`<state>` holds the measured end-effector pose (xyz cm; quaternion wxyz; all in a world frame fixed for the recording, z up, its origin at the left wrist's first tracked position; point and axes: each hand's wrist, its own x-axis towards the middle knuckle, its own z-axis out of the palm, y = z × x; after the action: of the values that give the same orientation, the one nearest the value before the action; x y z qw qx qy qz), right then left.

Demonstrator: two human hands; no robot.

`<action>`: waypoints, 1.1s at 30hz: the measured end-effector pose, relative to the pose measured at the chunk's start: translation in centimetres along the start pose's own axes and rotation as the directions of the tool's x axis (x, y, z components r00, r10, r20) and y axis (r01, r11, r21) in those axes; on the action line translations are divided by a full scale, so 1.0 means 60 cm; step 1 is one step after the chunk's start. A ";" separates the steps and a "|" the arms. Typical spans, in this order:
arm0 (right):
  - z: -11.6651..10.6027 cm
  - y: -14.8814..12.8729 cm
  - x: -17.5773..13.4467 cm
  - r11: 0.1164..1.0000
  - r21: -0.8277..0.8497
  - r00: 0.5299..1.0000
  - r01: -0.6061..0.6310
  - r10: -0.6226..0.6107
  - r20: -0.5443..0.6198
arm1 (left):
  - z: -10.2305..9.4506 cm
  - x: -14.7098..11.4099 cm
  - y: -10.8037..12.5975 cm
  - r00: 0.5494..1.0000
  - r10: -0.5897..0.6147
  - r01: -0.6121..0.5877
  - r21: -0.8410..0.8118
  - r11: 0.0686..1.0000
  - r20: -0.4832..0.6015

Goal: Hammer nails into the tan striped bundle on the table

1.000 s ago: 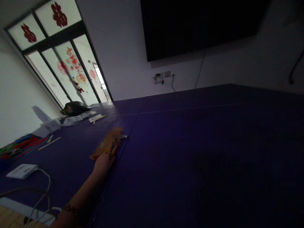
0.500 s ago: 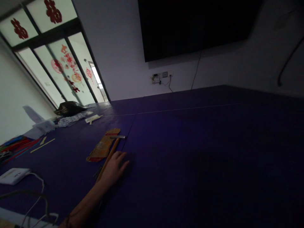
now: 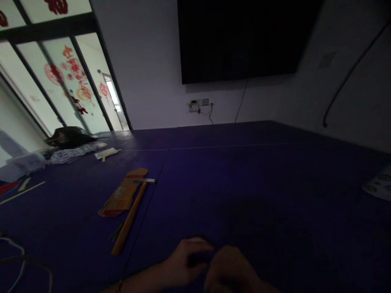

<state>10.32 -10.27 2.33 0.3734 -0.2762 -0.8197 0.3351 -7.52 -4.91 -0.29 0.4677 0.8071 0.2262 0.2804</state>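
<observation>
Near the bottom edge, my left hand is low over the dark blue tabletop. Its thumb and index finger are curved with a gap between them, and their tips come close to my right hand. That right hand is closed, knuckles up; anything inside it is hidden in the gloom. To the left lies a hammer with a wooden handle. Its head rests at a torn, orange-brown piece of cardboard packaging. Several thin dark pieces, perhaps nails, are beside the handle.
White and dark cables curl at lower left. Yellowish strips, a white packet, clear plastic bags and a black bag lie farther left. A pale patterned object stands at the right edge.
My left hand has left the hammer's side and come back toward me and to the right. My right hand has come into view beside it. The view has turned slightly right.
</observation>
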 end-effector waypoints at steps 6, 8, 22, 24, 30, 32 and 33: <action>0.016 0.070 0.018 0.950 -0.026 0.949 -0.310 0.308 -0.062 | 0.013 -0.004 -0.045 0.986 -0.149 0.100 -0.459 0.883 -0.071; 0.023 0.071 0.015 0.939 -0.063 0.940 -0.339 0.340 0.007 | 0.015 -0.005 -0.052 0.981 -0.190 0.139 -0.541 0.830 -0.040; 0.023 0.107 -0.015 0.891 0.150 0.891 -0.428 0.444 -0.094 | 0.009 0.003 -0.029 0.978 -0.199 0.198 -0.548 0.813 0.058; 0.025 0.110 -0.017 0.892 0.170 0.894 -0.419 0.438 -0.092 | 0.007 0.003 -0.028 0.978 -0.204 0.202 -0.509 0.837 0.053; 0.032 0.119 -0.022 0.889 0.210 0.896 -0.406 0.433 -0.101 | 0.005 0.000 -0.030 0.979 -0.200 0.187 -0.479 0.858 0.024; 0.031 0.115 -0.022 0.892 0.193 0.890 -0.409 0.437 -0.132 | 0.006 -0.001 -0.034 0.980 -0.200 0.180 -0.517 0.837 0.018; 0.029 0.112 -0.021 0.894 0.183 0.886 -0.410 0.438 -0.151 | 0.007 -0.001 -0.036 0.980 -0.198 0.178 -0.537 0.825 0.020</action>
<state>11.01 -7.57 -4.17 0.3862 -0.4513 -0.6736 0.4399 -7.52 -4.23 -2.41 0.6954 0.6129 0.2258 0.2997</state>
